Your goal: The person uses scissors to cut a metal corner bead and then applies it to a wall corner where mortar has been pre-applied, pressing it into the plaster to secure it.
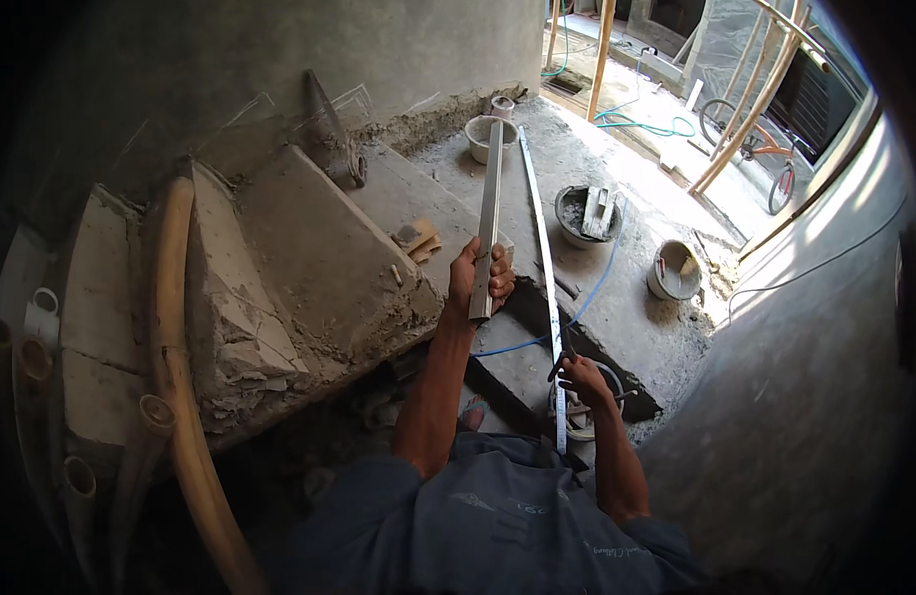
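Observation:
My left hand [484, 276] is wrapped around the lower part of a long, straight grey metal bar [491, 183], which points away from me. My right hand [585, 381] is closed at the right of a long white strip [540, 228] with small marks near its lower end. Something dark and thin [560, 363] sticks out from my right fingers; its kind is unclear. The strip runs from the floor ahead down to my shirt. Below my right hand is a bucket [602, 402], partly hidden by the arm.
Rough concrete steps [319, 233] rise at left, with a handsaw [334, 129] against the wall. A bamboo pole [171, 288] stands nearer. Ahead are a mortar bucket [577, 236], another bucket [673, 271], a blue hose [605, 278] and a gap by my feet. A bicycle [765, 149] stands outside.

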`<action>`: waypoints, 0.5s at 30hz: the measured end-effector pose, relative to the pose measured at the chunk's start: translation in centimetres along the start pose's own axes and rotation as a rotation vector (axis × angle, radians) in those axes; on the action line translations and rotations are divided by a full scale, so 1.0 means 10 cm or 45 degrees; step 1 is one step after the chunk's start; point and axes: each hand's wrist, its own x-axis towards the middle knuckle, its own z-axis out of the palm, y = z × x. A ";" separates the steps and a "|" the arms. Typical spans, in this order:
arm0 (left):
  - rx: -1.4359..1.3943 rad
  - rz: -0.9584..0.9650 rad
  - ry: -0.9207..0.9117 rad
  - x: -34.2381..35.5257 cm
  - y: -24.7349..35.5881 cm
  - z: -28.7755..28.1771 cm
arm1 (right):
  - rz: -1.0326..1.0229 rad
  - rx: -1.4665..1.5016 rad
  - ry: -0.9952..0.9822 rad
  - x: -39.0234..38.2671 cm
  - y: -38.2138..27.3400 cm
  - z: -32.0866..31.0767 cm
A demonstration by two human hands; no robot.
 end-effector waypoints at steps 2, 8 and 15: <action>-0.075 -0.002 -0.076 0.01 0.00 0.03 | -0.008 -0.434 0.010 0.50 -0.08 -0.01; -0.170 -0.008 -0.100 -0.12 0.13 -0.03 | -0.644 -1.215 0.292 1.37 -0.71 0.72; 0.438 0.218 0.410 -0.25 0.19 0.19 | -0.728 -1.354 0.334 2.12 -1.37 1.57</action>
